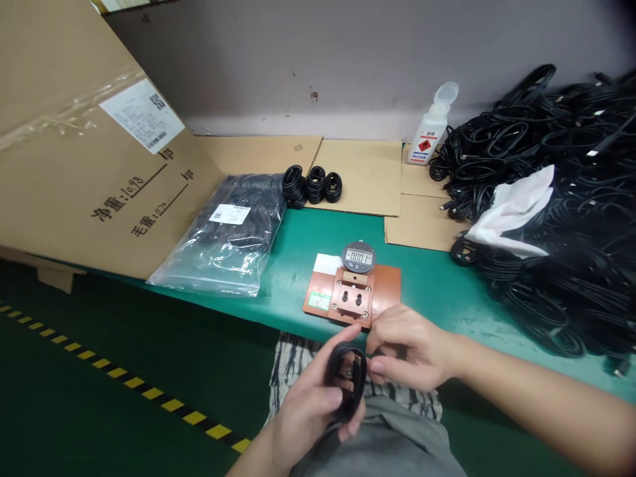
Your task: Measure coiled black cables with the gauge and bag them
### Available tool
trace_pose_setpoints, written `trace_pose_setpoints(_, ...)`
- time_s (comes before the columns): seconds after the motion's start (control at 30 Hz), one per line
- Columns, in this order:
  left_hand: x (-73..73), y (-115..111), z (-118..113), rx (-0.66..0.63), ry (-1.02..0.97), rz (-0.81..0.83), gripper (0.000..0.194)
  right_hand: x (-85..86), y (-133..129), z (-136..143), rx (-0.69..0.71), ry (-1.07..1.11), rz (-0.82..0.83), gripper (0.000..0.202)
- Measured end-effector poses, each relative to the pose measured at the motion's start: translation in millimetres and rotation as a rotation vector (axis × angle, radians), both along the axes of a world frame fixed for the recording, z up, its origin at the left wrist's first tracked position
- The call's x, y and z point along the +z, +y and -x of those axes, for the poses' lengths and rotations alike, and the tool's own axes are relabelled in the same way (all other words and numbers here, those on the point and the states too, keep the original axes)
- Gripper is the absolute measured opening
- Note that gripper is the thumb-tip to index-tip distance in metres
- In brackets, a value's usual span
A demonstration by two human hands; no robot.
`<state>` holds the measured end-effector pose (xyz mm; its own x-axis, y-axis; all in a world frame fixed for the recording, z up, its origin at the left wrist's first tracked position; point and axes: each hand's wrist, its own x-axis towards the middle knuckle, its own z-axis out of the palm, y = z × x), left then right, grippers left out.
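Note:
My left hand (311,404) is wrapped round a coiled black cable (334,377), held in front of my lap just below the table edge. My right hand (410,344) is at the coil's right side, its fingers curled with thumb and fingertips close together; whatever they may pinch is too small to make out. Just beyond both hands, a copper-coloured fixture (352,299) sits near the table's front edge. Its round digital gauge (358,257) shows a reading of about 0.001.
A large cardboard box (74,165) and a clear bag of cables (223,232) are at the left. Several small coils (316,185) stand on cardboard at the back. A white bottle (427,136), a white cloth (514,212) and a heap of black cables (541,146) occupy the right.

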<state>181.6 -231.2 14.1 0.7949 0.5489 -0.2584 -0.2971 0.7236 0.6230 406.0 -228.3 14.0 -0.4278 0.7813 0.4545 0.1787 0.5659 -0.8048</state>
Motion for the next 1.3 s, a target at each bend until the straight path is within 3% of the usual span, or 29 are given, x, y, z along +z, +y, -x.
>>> trace_pose_setpoints(0.17, 4.4, 0, -4, -0.015, 0.112, -0.032, 0.048, -0.9, -1, 0, 0.01, -0.03, 0.012, 0.019)
trace_pose_setpoints(0.43, 11.8, 1, -3, 0.016, 0.489, -0.314, 0.057, 1.5, -2, 0, 0.001, -0.025, 0.066, 0.017)
trace_pose_setpoints(0.5, 12.6, 0, -5, 0.071, 0.585, -0.36, 0.055, 2.8, -3, 0, -0.008, -0.011, 0.092, 0.014)
trace_pose_setpoints(0.6, 13.7, -2, -10, 0.285, 0.676, -0.486, 0.043, 3.4, -5, 1, 0.004, -0.002, 0.115, 0.013)
trace_pose_setpoints(0.7, 15.7, -3, -14, 0.354, 0.654, -0.464, 0.033, 2.6, -5, 1, 0.02, -0.022, 0.129, 0.013)
trace_pose_setpoints(1.07, 7.3, 11, -5, 0.117, 0.406, -0.226, 0.022, 4.6, -3, 2, 0.07, 0.02, 0.128, 0.015)
trace_pose_setpoints(1.2, 5.3, 10, -12, 0.248, 0.521, -0.337, 0.019, 3.7, -2, 1, 0.08, 0.0, 0.095, 0.016)
trace_pose_setpoints(1.3, 4.5, 10, -17, 0.338, 0.501, -0.402, 0.016, 3.9, -2, 0, 0.084, -0.009, 0.051, 0.02)
